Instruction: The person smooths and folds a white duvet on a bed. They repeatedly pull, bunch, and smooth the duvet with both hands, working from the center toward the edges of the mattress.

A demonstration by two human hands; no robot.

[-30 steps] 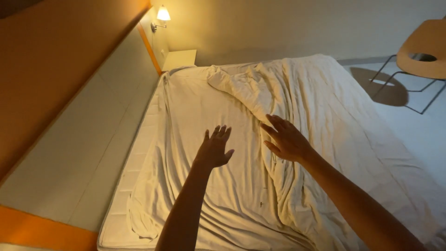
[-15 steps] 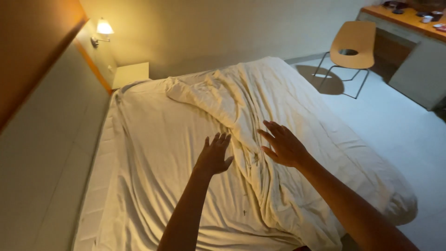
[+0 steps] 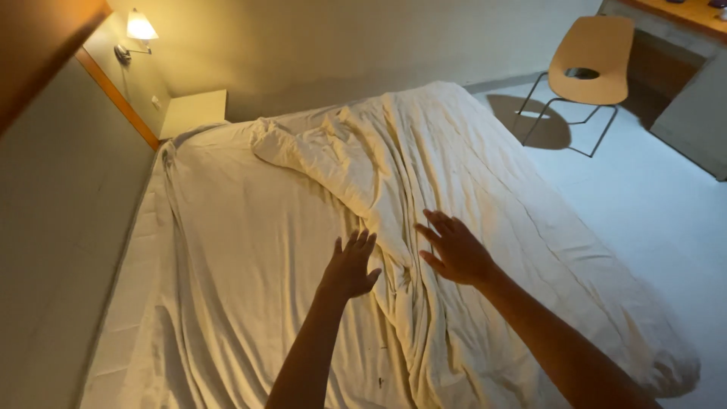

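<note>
My left hand and my right hand were both spread flat with fingers apart, gripping nothing, hovering over or perhaps just touching the rumpled cream cotton bed sheet; I could not tell which. The sheet lay across the wide mattress, reaching its far end, and its right half already looked fairly flat. What remained, as I judged it, was the long bunched ridge of folds running down the middle between my hands, plus the left edge, where a bare strip of mattress showed beside the wall.
</note>
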